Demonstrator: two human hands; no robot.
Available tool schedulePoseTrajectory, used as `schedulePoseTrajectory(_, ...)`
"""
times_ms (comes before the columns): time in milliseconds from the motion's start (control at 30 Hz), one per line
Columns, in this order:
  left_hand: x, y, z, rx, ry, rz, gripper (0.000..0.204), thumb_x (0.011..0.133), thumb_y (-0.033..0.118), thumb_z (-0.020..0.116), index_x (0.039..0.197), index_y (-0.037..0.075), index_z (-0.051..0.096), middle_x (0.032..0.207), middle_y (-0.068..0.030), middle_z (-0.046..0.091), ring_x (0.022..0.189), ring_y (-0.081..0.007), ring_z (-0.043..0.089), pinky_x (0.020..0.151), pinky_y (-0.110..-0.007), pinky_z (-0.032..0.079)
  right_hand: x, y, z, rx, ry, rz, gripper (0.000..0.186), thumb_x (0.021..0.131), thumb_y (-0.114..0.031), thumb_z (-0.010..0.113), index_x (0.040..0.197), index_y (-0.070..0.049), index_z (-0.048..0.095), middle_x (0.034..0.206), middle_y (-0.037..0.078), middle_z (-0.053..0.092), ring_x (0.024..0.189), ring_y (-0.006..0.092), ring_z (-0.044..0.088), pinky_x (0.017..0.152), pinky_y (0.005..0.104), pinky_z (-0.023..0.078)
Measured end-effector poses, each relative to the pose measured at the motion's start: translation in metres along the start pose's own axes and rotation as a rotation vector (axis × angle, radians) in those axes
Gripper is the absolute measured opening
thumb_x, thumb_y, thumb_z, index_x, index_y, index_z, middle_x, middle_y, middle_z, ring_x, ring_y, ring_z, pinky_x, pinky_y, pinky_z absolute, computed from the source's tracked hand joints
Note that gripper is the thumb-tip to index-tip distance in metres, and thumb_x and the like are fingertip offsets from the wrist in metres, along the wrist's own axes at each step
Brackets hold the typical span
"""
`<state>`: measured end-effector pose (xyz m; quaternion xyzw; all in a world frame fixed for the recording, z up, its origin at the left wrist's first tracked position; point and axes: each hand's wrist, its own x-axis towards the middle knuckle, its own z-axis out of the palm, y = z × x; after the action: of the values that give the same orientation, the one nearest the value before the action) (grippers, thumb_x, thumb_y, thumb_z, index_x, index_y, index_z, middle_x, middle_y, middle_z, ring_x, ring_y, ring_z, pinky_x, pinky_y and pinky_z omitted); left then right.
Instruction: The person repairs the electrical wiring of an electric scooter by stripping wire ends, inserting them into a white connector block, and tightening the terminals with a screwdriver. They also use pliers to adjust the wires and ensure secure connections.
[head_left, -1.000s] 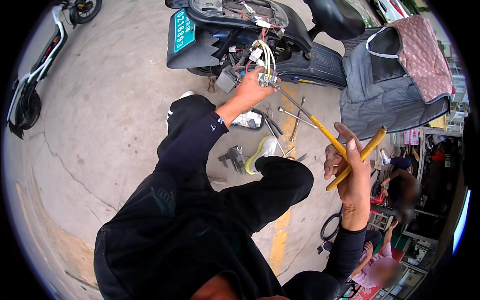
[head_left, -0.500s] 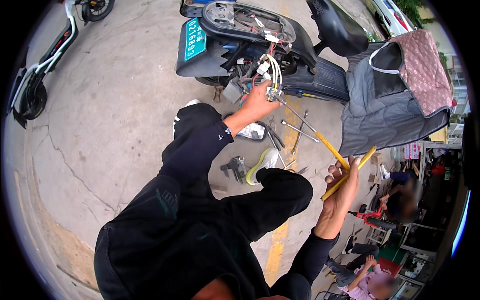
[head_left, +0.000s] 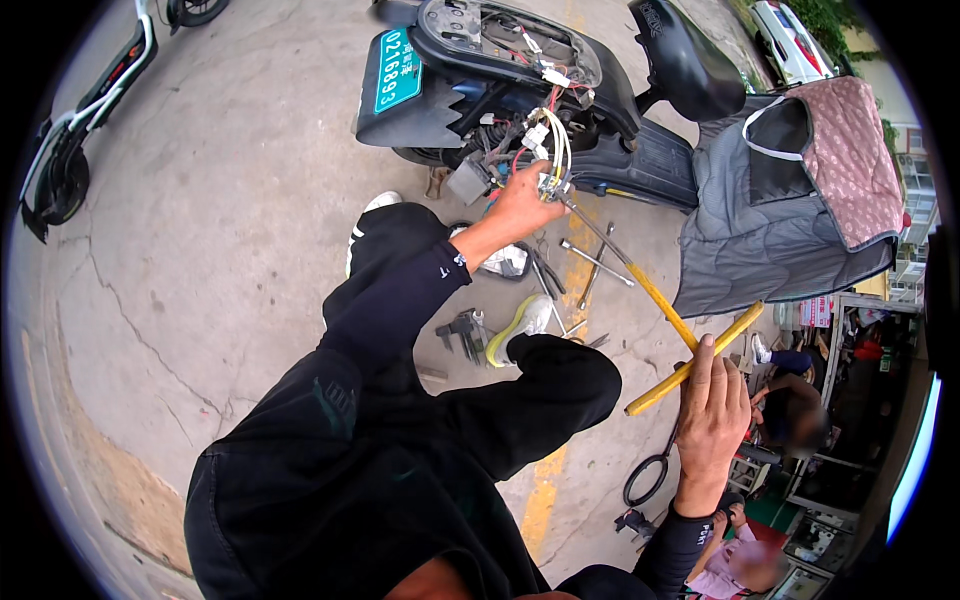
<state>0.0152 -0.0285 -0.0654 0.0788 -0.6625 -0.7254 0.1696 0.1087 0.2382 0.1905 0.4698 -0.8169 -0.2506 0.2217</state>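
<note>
My left hand (head_left: 522,203) grips a small metal part with wires (head_left: 553,186) at the scooter's open side. White and yellow wires (head_left: 558,140) rise from it into the black electric scooter (head_left: 640,150). A T-handle wrench (head_left: 655,292) with a yellow grip reaches from that part toward my right hand (head_left: 712,405). Its tip lies by my left fingers; the exact contact is too small to tell. The crossbar (head_left: 655,388) passes under my right fingertips. Those fingers are stretched out, back of the hand upward, pressing on the bar without wrapping round it. My right thumb is hidden.
On the concrete lie a cross-shaped wrench (head_left: 597,262), pliers (head_left: 546,272) and a dark metal tool (head_left: 463,333), close to my shoe (head_left: 520,330). A quilted grey cover (head_left: 740,240) hangs at the scooter's front. Other people sit at the right; another scooter (head_left: 100,110) stands left.
My right hand has turned from palm up, cradling the crossbar, to back up with fingers stretched over it. The crossbar has turned slightly. My left hand keeps its hold.
</note>
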Motion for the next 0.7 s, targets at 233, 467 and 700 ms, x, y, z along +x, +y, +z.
schedulePoseTrajectory(233, 0.004, -0.006, 0.007, -0.062, -0.007, 0.057, 0.052, 0.073, 0.013, 0.077, 0.118, -0.005, 0.058, 0.098, -0.0168, 0.068, 0.089, -0.0220, 0.065, 0.080, -0.034, 0.050, -0.019, 0.019, 0.045, 1.913, -0.180, 1.225, 0.038, 0.101, -0.038, 0.057, 0.090, -0.003, 0.062, 0.061, 0.004, 0.052, 0.048, 0.0131, 0.048, 0.042, 0.0310, 0.034)
schedulePoseTrajectory(467, 0.002, 0.007, 0.006, -0.022, 0.005, 0.054, 0.052, 0.071, 0.014, 0.076, 0.116, -0.004, 0.058, 0.102, -0.0191, 0.066, 0.094, -0.0264, 0.065, 0.085, -0.035, 0.049, -0.005, -0.015, 0.035, 1.049, 0.047, 0.995, 0.045, 0.106, -0.023, 0.047, 0.138, 0.008, 0.043, 0.074, 0.011, 0.065, 0.055, 0.0119, 0.057, 0.048, 0.0276, 0.046)
schedulePoseTrajectory(700, 0.002, -0.001, 0.005, -0.087, -0.012, 0.054, 0.047, 0.076, 0.019, 0.072, 0.116, -0.002, 0.059, 0.104, -0.0090, 0.068, 0.095, -0.0158, 0.062, 0.089, -0.030, 0.048, -0.005, -0.004, 0.011, 0.203, -0.073, 0.180, 0.058, 0.093, -0.006, 0.059, 0.143, 0.010, 0.035, 0.109, 0.021, 0.064, 0.089, 0.0336, 0.065, 0.073, 0.0411, 0.052)
